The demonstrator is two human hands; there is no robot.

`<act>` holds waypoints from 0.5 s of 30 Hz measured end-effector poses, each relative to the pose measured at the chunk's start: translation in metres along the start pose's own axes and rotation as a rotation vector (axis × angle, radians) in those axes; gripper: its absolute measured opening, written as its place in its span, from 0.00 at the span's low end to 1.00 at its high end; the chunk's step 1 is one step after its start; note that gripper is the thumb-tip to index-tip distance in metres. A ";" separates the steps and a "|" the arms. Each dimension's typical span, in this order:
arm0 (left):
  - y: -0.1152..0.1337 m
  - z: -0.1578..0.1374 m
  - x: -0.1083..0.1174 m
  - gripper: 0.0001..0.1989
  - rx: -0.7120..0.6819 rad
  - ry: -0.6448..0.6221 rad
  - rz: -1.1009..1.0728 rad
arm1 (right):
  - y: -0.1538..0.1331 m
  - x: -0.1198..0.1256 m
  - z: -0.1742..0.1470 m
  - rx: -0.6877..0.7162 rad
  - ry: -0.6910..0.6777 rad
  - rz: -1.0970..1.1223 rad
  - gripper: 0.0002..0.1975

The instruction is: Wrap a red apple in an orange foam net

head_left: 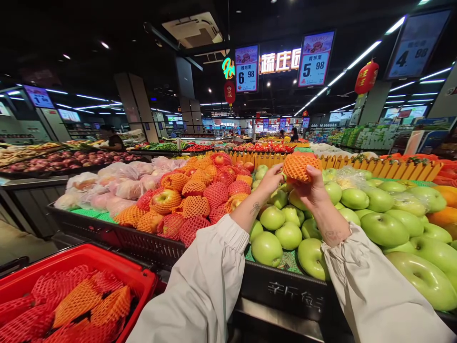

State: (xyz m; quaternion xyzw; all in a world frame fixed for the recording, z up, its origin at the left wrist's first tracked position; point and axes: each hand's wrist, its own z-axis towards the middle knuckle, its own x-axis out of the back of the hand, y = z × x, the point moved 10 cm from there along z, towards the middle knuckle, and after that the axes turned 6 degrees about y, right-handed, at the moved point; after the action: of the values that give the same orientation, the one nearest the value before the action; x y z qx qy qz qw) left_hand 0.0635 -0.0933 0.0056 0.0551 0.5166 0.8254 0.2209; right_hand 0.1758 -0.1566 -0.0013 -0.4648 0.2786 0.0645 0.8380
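Raised over the green apples (pixel 271 216) is an apple in an orange foam net (pixel 299 166), its skin mostly hidden by the mesh. My right hand (pixel 310 186) grips it from below and the right, thumb against its side. At its left edge, the curled fingers of my left hand (pixel 272 179) press on the net. Left of my forearms lies a heap of apples in red and orange foam nets (pixel 196 206), a few red skins showing through.
At lower left stands a red basket (pixel 144 281) with red and orange foam nets inside. A black crate edge (pixel 282 290) runs in front of the apples. Bagged fruit (pixel 124 181) lies at left, and a yellow picket divider (pixel 385 166) stands behind. Price signs (pixel 316 59) hang overhead.
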 end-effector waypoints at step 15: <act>0.058 -0.018 0.011 0.42 -0.110 0.135 0.457 | -0.041 -0.006 -0.017 0.814 0.078 -1.097 0.56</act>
State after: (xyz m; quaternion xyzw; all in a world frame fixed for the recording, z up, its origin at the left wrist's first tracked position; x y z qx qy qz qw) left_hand 0.0304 -0.1249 0.0472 0.1033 0.4587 0.8826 -0.0040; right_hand 0.1790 -0.1924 0.0258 -0.1885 0.0348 -0.4961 0.8468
